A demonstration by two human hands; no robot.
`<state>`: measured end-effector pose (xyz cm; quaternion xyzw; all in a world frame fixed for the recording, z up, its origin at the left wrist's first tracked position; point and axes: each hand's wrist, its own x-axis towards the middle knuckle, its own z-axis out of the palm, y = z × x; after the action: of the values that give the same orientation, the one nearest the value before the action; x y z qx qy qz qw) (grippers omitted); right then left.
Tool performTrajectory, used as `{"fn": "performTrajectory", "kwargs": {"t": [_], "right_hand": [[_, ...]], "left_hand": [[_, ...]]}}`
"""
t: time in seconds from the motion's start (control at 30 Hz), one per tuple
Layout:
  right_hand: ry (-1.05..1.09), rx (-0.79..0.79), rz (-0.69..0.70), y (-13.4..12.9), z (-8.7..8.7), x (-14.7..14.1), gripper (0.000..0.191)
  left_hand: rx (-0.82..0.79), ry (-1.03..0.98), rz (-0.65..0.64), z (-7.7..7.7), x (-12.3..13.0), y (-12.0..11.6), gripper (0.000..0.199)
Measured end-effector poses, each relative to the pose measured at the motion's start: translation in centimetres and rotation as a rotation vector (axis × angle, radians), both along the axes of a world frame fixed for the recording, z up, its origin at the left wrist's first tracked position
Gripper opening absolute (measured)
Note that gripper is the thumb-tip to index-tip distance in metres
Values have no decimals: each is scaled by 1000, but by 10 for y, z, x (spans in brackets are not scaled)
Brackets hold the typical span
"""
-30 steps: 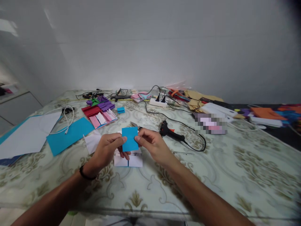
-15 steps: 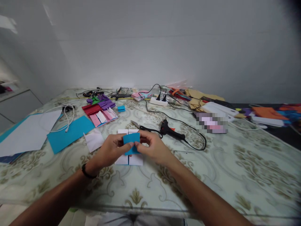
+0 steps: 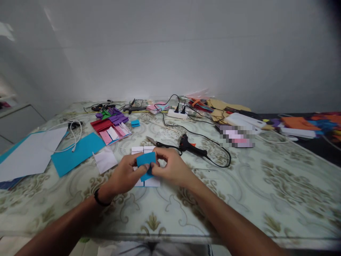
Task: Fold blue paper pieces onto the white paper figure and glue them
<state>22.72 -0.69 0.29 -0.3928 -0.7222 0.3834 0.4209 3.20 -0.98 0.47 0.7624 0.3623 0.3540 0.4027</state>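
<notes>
A small piece of blue paper is pinched between my two hands, tilted a little. My left hand is closed on its left side, thumb across the front. On its right edge, my right hand grips with thumb and fingertips. Beneath them on the tabletop lie several white folded paper pieces with blue edges, partly hidden by the hands. Just beyond are scissors with black handles and a black glue gun on its cord.
To the left lie a blue sheet, a white sheet, a small white paper and a white cable. Folded pink paper and purple paper sit farther back. A white power strip and a phone are right.
The blue paper has tilted, its left side dropping lower, with both hands still on it. The whole view has shifted slightly.
</notes>
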Motion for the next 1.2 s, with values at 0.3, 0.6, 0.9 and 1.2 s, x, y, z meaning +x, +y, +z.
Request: {"fn": "performTrajectory", "kwargs": {"t": [0.3, 0.6, 0.9, 1.2], "right_hand": [[8, -3, 52, 2, 0, 5, 11], [8, 7, 49, 1, 2, 3, 7], [166, -29, -6, 10, 2, 16, 13], [72, 66, -30, 4, -6, 6, 8]], "left_hand": [[-45, -18, -37, -1, -6, 5, 21], [102, 25, 5, 3, -2, -1, 17], [-146, -161, 141, -7, -7, 8, 32], [-123, 34, -2, -5, -3, 8, 28]]}}
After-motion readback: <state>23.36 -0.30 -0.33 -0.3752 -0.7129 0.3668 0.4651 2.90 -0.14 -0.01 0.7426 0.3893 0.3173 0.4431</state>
